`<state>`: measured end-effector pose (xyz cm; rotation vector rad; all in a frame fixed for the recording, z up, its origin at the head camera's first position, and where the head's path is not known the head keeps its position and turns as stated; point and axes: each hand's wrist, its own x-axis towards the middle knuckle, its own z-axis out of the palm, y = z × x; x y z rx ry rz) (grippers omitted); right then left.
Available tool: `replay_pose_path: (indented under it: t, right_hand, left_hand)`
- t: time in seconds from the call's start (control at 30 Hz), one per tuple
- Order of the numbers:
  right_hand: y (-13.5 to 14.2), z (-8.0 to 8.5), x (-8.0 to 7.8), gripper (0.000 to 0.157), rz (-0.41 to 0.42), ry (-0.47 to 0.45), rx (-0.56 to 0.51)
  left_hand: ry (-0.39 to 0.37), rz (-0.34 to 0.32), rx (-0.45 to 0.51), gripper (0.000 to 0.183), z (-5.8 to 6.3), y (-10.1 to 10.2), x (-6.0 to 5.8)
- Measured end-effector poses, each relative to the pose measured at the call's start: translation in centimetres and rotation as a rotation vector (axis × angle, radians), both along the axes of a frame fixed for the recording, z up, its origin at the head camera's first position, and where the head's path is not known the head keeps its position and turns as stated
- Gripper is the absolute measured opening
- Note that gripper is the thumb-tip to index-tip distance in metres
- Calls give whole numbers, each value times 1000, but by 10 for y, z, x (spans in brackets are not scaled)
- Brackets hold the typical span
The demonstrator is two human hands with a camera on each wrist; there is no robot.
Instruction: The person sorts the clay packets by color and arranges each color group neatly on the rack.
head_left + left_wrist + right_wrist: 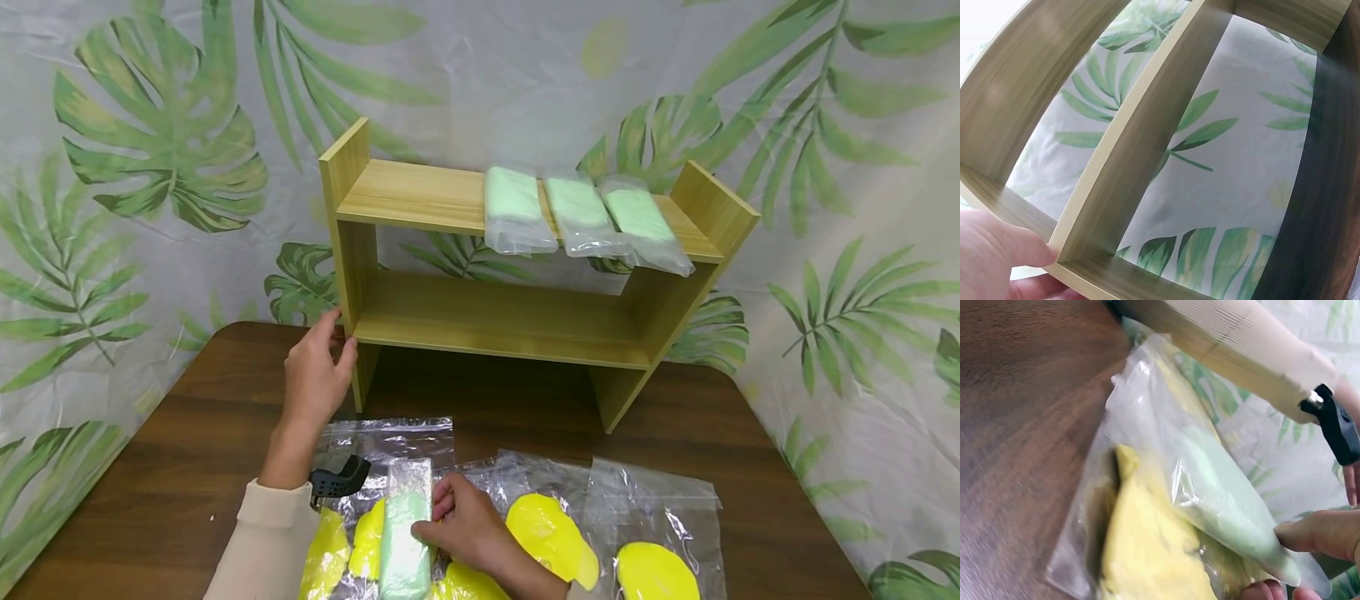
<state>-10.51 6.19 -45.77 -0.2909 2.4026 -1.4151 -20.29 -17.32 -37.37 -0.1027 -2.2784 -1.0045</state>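
Observation:
My left hand (318, 367) is at the left side panel of a two-tier wooden shelf (495, 325). In the left wrist view its thumb (1029, 247) lies on the panel's front edge, with fingers on the outer side. My right hand (472, 521) pinches a clear bag of pale green, slime-like material (405, 542) by its right edge. In the right wrist view the thumb is on top of this green bag (1229, 500) and fingertips show below. Yellow bags (1147, 544) lie under and beside it.
Three similar green bags (513, 196) lie on the top shelf board, their ends overhanging its front edge. Several clear bags with yellow contents (656, 571) cover the front of the dark wooden table (172, 467). A leaf-patterned cloth (487, 67) hangs behind.

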Motion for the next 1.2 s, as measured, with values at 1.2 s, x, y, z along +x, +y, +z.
replay_pose_path:
  t: [1.2]
  right_hand:
    - [5,-2,-8,29,-15,-172,-364]
  left_hand:
    - [-6,-2,-4,41,-1,-1,-1]
